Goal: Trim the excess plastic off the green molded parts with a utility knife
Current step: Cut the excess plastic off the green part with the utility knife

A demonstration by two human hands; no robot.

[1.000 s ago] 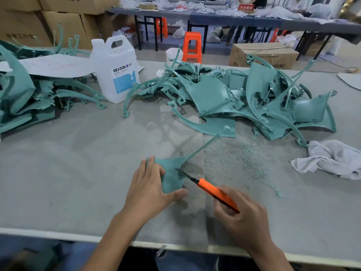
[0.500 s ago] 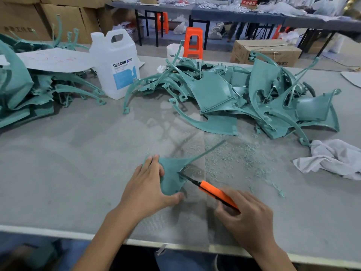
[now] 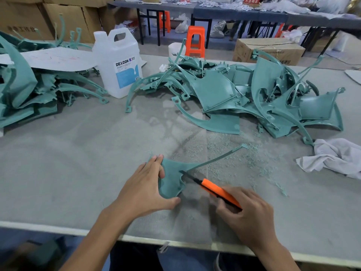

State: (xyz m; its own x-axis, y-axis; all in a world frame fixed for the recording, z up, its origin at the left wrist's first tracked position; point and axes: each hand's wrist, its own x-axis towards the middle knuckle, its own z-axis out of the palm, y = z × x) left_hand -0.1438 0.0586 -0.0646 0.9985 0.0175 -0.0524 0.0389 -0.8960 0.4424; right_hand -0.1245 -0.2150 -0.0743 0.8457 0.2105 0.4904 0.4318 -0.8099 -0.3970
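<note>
Fingers (image 3: 154, 163) of the left hand (image 3: 144, 188) curl over the far left corner of a green molded part (image 3: 172, 178), with the thumb pressed at its near edge, so the piece is pinched against the table (image 3: 78, 163). The part is matte teal plastic: a smooth, curved, roughly triangular panel with a long thin stem running far and right to a small tab. It lies near the front middle of the table.

The right hand (image 3: 252, 214) is wrapped round the near end of a utility knife (image 3: 218, 190) with a slim orange body. Its dark blade points far-left, the tip meeting the panel's right edge where the stem begins.

Fine green shavings (image 3: 234, 153) are strewn over the grey, felt-like surface just right of the part. A tangled pile of green parts (image 3: 234, 94), ribbed panels and thin arcs, lies far and right. Another heap (image 3: 23, 85) sits far left, under a pale sheet (image 3: 56, 58). Between them stands a translucent white plastic jug (image 3: 121, 63) with a blue label. A crumpled white cloth (image 3: 336, 157) lies at the right edge.
</note>
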